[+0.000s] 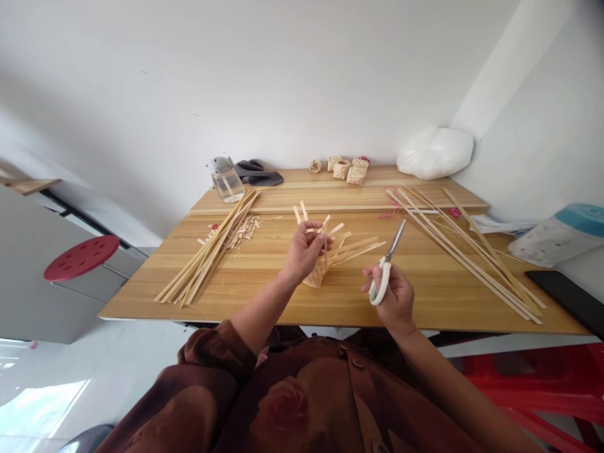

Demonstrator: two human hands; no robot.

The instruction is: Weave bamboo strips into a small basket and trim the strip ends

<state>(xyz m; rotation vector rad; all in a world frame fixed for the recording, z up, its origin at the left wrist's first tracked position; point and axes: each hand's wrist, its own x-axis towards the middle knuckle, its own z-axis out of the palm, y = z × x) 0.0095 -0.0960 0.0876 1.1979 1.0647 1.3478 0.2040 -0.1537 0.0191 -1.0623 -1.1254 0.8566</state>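
My left hand (pixel 306 251) is closed on a small, partly woven basket (pixel 315 277) near the front of the table, its fingers pinching one of the strips. Loose strip ends (pixel 358 247) fan out from the weave upward and to the right. Part of the basket is hidden behind the hand. To the right, my right hand (pixel 396 299) grips a pair of scissors (pixel 387 264) by its white handles. The metal blades point up and away from me, look closed together, and stay apart from the basket.
Long strips (pixel 212 251) lie in a bundle at left beside small offcuts (pixel 244 233). More strips (pixel 465 251) lie at right near a black phone (pixel 566 299). Along the back stand a water jug (pixel 226 181), small woven pieces (pixel 357 170) and a white plastic bag (pixel 435 153).
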